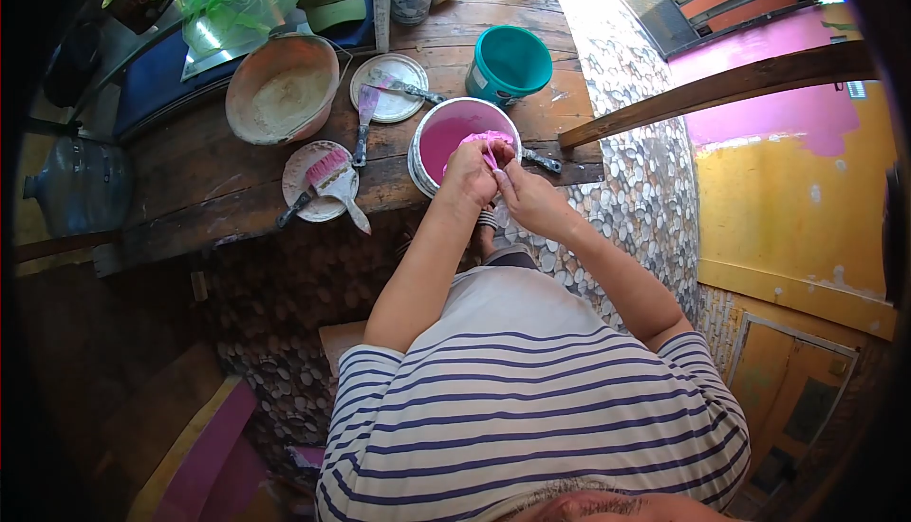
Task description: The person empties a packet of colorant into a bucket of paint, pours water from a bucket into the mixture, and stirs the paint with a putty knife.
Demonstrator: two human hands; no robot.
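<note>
A white bucket [418, 166] with pink paint inside stands at the front edge of the wooden table. Over its near rim my left hand [468, 173] is closed on a thin, limp pink piece [491, 150], perhaps plastic or cloth; I cannot tell which. My right hand [525, 194] meets it from the right, its fingers pinched on the same piece. Fingers hide part of it, and its upper end lies over the bucket's opening. A dark-handled tool [541, 160] rests just right of the bucket, partly hidden behind it.
Left of the bucket, a wide pink-stained brush [334, 180] lies on a round lid [296, 163]. Scrapers [366, 109] rest by another lid [415, 74]. Behind are a teal bucket [512, 62] and a dusty basin [249, 95]. A wooden rail [721, 88] slants at right.
</note>
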